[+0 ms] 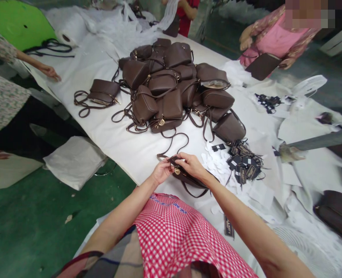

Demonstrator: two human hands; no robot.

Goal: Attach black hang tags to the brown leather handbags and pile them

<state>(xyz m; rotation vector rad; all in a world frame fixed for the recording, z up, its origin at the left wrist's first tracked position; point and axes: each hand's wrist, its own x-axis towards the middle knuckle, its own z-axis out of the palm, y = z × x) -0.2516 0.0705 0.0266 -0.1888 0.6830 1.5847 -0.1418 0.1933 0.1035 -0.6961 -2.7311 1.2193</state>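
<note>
A brown handbag (185, 178) lies at the table's near edge, close to my body, with a round gold charm hanging at its near-left end. My left hand (162, 171) pinches that end of the bag. From above, my right hand (191, 165) grips the same end, its fingers closed by the zip edge and covering part of it. A thin brown strap (179, 135) curls away from the bag over the white cloth. Right of my hands lies a pile of black hang tags (243, 162) with cords, beside scattered white paper pieces (217, 164).
A heap of brown handbags (171, 85) covers the middle of the table (101, 127). One bag (104, 92) sits apart on the left. Co-workers stand at the left and far right; one holds a dark brown piece (263, 66). A grey pole (324, 139) juts in from the right.
</note>
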